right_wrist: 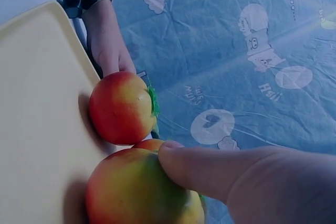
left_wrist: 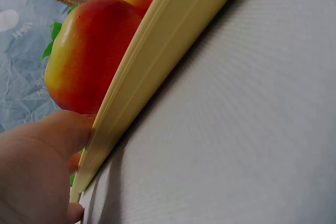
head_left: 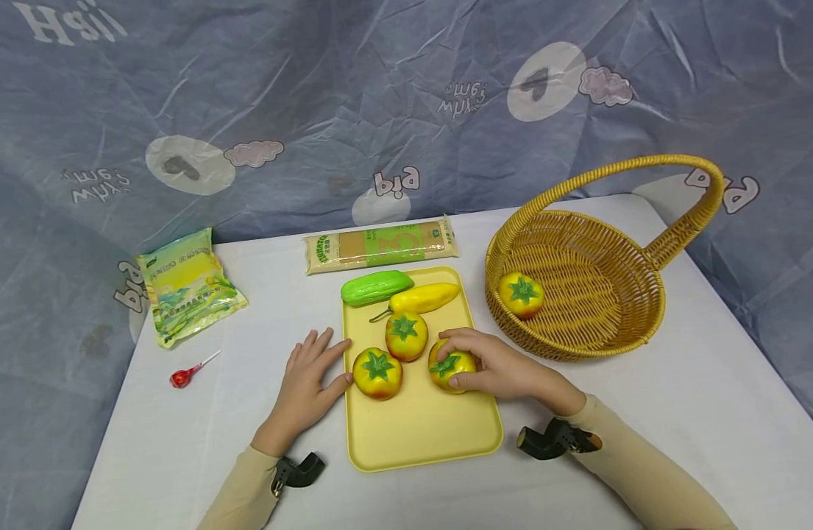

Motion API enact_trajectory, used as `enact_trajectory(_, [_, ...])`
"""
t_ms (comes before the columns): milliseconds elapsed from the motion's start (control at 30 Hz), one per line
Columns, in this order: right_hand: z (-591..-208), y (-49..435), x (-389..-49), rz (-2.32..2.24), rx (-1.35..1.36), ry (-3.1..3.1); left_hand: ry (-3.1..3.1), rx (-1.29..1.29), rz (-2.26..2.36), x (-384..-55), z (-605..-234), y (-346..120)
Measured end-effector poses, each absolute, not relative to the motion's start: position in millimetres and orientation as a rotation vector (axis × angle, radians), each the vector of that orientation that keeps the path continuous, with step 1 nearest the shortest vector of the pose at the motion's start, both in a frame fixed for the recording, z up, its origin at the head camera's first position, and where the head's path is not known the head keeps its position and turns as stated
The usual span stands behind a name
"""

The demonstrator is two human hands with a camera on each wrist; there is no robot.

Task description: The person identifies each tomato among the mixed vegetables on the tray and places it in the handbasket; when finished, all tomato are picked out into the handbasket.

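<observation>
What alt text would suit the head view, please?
A person's right hand grips a persimmon-like fruit on a yellow tray; the left hand touches the tray's edge. Two similar fruits, a green vegetable and a yellow pepper lie there; a wicker basket holds a fourth fruit.

A long, plain beige fabric sleeve is worn on the left, matched by a second beige fabric sleeve well to its right. At the left sleeve's cuff, a black, elbow-shaped wrist device is fastened by a dark buckled strap; a similar black, bent tubular device is strapped well to that sleeve's right.
</observation>
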State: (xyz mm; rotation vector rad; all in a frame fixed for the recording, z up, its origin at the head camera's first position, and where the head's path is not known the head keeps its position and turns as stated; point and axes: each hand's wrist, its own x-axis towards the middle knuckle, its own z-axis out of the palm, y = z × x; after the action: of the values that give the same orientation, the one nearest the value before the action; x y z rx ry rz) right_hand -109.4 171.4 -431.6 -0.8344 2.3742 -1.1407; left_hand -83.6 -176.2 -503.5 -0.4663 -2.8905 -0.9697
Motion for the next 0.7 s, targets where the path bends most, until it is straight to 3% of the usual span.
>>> enact_trajectory(700, [-437.2,168.8,-109.1,-1.165,-0.907,2.424,-2.891,-0.462,-0.975,-83.9,-502.2,-176.5])
